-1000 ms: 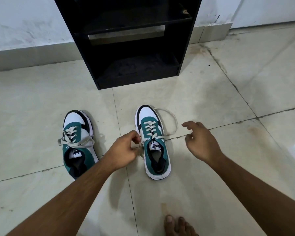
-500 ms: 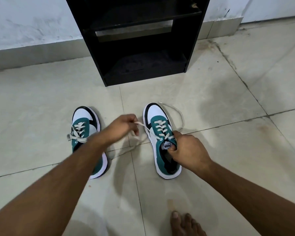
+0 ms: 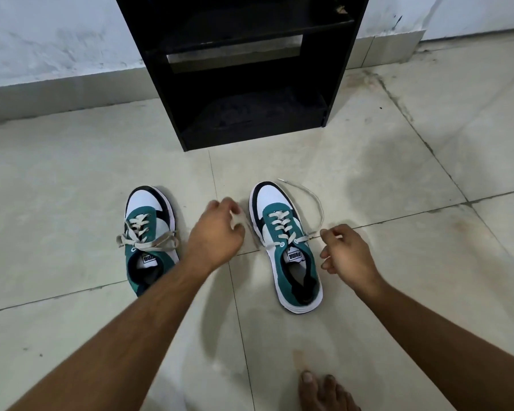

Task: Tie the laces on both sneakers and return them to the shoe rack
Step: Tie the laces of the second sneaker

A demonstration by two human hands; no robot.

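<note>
Two teal, white and black sneakers stand on the tiled floor with their toes toward the black shoe rack [image 3: 333, 84]. The left sneaker [image 3: 149, 241] has its laces tied in a bow. On the right sneaker [image 3: 285, 247] the laces are loose. My left hand [image 3: 217, 232], between the shoes, pinches that sneaker's left lace end, which is blurred. The right lace [image 3: 316, 200] trails in a loop on the floor. My right hand [image 3: 347, 253] is beside the right sneaker, thumb and forefinger at this lace. Whether they grip it is unclear.
The rack stands against a white wall and its two visible shelves hold nothing. My bare foot [image 3: 321, 393] rests on the floor at the bottom edge, just behind the right sneaker. Pale tiles surround the shoes.
My right hand left the right sneaker's tongue and moved right to the trailing lace. My left hand stays between the shoes with the left lace end.
</note>
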